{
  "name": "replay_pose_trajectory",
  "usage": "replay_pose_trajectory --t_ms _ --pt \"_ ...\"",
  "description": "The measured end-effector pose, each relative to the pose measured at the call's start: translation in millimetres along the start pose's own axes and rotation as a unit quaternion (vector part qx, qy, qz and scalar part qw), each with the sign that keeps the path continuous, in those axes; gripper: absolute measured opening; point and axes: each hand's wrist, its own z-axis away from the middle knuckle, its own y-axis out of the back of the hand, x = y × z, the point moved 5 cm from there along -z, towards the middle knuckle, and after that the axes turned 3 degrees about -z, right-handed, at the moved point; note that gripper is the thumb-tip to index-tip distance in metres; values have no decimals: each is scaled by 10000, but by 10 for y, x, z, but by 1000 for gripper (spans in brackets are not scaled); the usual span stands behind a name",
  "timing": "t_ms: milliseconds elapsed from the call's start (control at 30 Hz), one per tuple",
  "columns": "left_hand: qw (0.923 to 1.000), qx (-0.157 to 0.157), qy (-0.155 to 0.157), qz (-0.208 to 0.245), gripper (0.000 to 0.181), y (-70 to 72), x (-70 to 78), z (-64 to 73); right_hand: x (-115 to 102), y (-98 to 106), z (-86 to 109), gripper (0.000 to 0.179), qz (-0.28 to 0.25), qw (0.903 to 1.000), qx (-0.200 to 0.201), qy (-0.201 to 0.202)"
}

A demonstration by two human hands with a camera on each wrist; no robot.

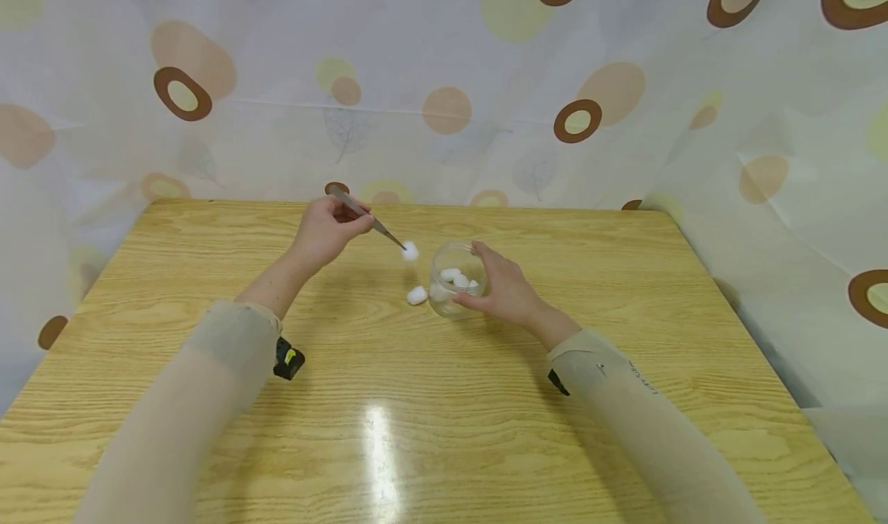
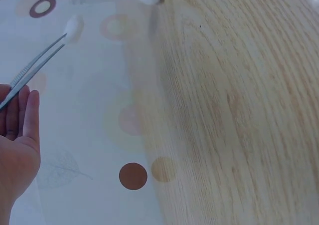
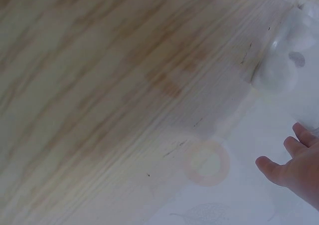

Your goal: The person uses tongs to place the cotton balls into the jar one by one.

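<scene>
My left hand (image 1: 329, 231) pinches metal tweezers (image 1: 357, 209), whose tips point down to the right. A white cotton ball (image 1: 411, 251) is at the tweezer tips, above the table and left of the jar's rim. In the left wrist view the tweezers (image 2: 37, 68) reach up from the fingers to that cotton ball (image 2: 74, 28). With thumb and fingers spread around it, my right hand (image 1: 509, 289) grips a clear round jar (image 1: 444, 308) by its right side. Several cotton balls (image 1: 459, 280) lie inside the open-topped jar. Another cotton ball (image 1: 416, 296) rests on the table just left of it.
The wooden table (image 1: 444, 447) spreads around both arms, with a light glare near its front. Behind it hangs a pale patterned sheet (image 1: 388, 62). Black wrist devices (image 1: 287, 359) sit under the sleeves.
</scene>
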Motion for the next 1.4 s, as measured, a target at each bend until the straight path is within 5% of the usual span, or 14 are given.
replay_pose_trajectory --t_ms 500,1400 --pt "9906 57 133 1359 18 -40 124 -19 -12 3 12 91 -83 10000 -28 2" --pt "9895 -393 209 1378 22 -597 197 -122 -22 1 2 91 -132 9999 94 40"
